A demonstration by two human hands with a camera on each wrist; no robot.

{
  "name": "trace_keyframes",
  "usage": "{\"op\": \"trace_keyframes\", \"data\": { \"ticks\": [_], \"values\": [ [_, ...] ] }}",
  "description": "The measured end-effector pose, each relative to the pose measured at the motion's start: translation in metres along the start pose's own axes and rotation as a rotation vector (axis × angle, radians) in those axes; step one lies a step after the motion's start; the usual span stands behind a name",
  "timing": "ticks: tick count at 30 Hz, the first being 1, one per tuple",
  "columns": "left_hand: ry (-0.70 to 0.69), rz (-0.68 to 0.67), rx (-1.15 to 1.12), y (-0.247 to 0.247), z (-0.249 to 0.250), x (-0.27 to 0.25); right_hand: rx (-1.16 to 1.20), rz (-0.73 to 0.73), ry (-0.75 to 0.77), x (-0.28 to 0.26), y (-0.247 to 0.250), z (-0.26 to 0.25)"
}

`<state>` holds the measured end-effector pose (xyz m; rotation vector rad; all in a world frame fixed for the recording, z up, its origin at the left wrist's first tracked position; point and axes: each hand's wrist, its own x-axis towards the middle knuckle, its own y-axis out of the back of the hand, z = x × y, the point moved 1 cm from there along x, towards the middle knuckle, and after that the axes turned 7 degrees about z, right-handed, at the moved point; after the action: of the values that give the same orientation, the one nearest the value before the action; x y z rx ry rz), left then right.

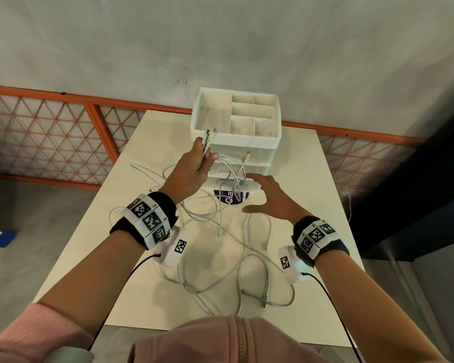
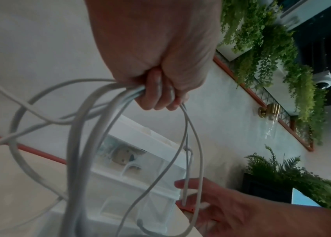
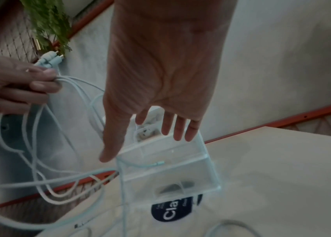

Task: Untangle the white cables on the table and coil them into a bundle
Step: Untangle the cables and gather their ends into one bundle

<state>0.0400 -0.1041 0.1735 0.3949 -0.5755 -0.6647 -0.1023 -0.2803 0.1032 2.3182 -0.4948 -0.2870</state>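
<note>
On the table: a pale table (image 1: 294, 179) carries a loose tangle of white cables (image 1: 220, 260), a drawer organiser and a round dark sticker
Left hand: the left hand (image 1: 192, 171) is raised above the table, its fingers curled round several strands of the cables just below their plugs
Plugs: a few connector ends (image 1: 210, 133) stick up out of the left fist, in front of the organiser's open top
Hanging strands: from the fist the cables drop in long loops to the table, where they cross one another; a loose plug end (image 1: 247, 155) rises beside the drawers
Right hand: the right hand (image 1: 270, 196) hovers palm down with fingers straight and spread, holding nothing, near the hanging loops and close to the lowest drawer
Organiser: a white organiser (image 1: 249, 142) with an open divided tray on top and clear drawers below stands at the far end of the table
Sticker: a dark blue sticker (image 1: 230, 199) with white letters lies at the foot of the organiser
Wrists: both wrists wear black bands with square black-and-white markers
</note>
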Motion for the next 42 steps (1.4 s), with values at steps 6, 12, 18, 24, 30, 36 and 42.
{"op": "trace_keyframes", "data": {
  "ticks": [6, 12, 18, 24, 30, 36, 42],
  "values": [
    [0.011, -0.007, 0.006, -0.004, 0.003, -0.004, 0.175, 0.083, 0.03, 0.004, 0.004, -0.032],
    [0.037, -0.003, 0.021, 0.003, -0.001, -0.009, 0.272, 0.042, -0.017, 0.0, 0.01, -0.017],
    [0.011, -0.058, 0.082, -0.001, 0.003, -0.011, -0.297, 0.125, 0.041, 0.006, 0.011, -0.014],
    [0.013, -0.031, 0.088, 0.007, 0.003, -0.01, -0.116, 0.047, -0.053, 0.009, 0.024, -0.002],
    [-0.014, -0.04, 0.113, 0.005, 0.009, -0.008, -0.172, -0.046, -0.104, 0.002, 0.019, -0.001],
    [-0.014, 0.05, 0.136, 0.012, 0.008, -0.002, 0.382, -0.048, -0.099, -0.007, 0.029, -0.01],
    [-0.029, -0.014, 0.145, 0.008, 0.009, -0.006, -0.288, -0.082, -0.005, 0.006, 0.025, -0.006]
  ]
}}
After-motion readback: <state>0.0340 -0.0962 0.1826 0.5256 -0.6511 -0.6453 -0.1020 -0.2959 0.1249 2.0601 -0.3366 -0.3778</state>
